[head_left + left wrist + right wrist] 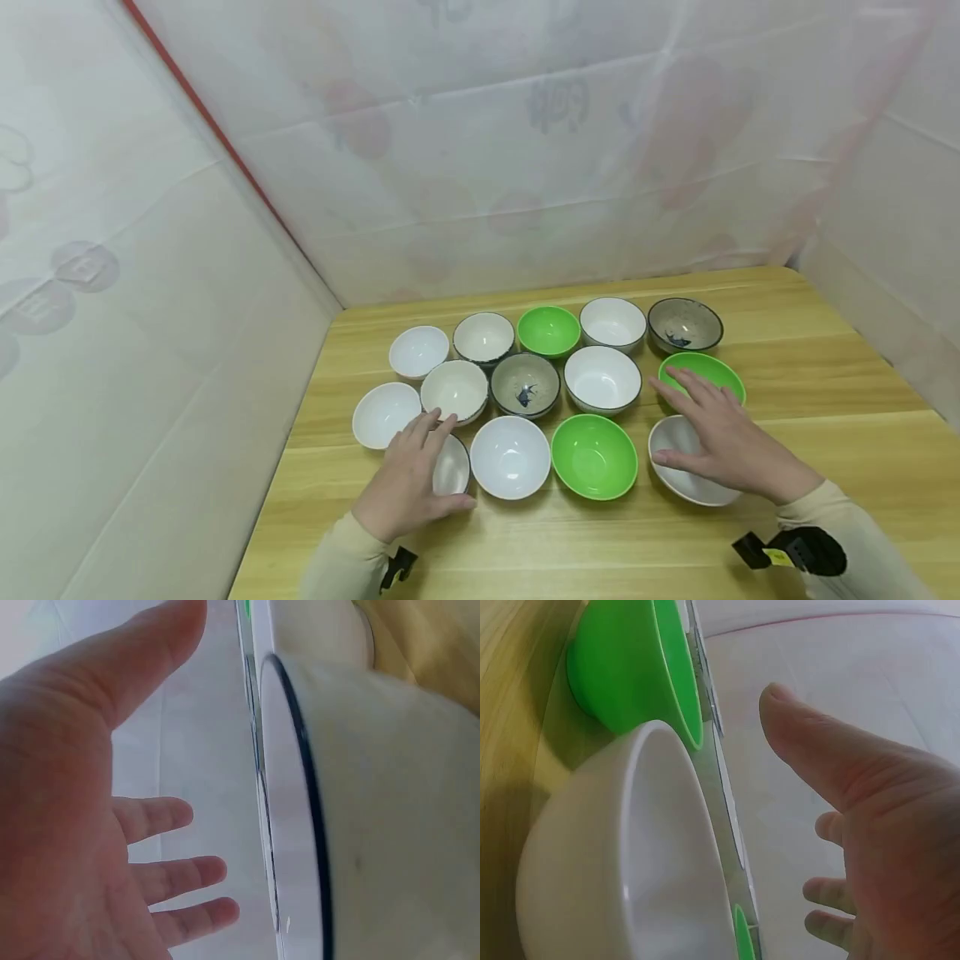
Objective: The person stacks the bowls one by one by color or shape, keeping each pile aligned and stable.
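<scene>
1. Fourteen bowls (602,379) stand on the surface (525,550) in three rows.
2. The back row (549,332), five, lies at 12 o'clock from the middle row (525,372), also five.
3. The front row (511,458), four, lies at 6 o'clock.
4. Left fingers (441,437) hang above its 9 o'clock end bowl (452,471), right fingers (675,399) above its 3 o'clock end bowl (697,490).

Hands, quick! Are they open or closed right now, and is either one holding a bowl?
Left hand: grip open, holding nothing, above a dark-rimmed bowl.
Right hand: grip open, holding nothing, above a white bowl.
</scene>
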A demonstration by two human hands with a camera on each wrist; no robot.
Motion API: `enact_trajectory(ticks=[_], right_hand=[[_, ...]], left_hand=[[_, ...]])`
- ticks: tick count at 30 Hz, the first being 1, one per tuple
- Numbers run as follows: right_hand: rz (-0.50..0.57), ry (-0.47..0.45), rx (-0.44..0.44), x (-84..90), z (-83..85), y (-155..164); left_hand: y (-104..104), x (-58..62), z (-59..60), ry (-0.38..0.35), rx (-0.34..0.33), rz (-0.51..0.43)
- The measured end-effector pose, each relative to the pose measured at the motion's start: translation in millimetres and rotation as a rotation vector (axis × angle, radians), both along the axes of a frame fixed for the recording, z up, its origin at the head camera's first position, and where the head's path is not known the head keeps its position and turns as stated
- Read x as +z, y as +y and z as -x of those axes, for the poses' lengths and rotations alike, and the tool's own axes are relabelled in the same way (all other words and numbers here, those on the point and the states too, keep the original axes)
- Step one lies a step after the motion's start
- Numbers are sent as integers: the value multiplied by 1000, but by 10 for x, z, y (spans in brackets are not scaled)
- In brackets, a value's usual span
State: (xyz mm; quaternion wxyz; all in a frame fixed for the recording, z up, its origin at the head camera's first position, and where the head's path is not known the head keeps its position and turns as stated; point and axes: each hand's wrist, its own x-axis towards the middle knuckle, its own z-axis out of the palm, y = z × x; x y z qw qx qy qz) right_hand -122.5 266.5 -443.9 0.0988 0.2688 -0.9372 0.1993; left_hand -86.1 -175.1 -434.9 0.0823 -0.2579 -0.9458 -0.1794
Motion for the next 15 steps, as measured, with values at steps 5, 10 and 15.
enact_trajectory(ticks=[5, 10, 15], right_hand=[[29, 12, 21, 25, 45, 41], [30, -43, -12, 117, 120, 146], [63, -109, -68, 229, 251, 314]], left_hand=[[118, 26, 21, 46, -60, -19], [288, 119, 68, 64, -90, 6], [518, 210, 134, 35, -152, 15]])
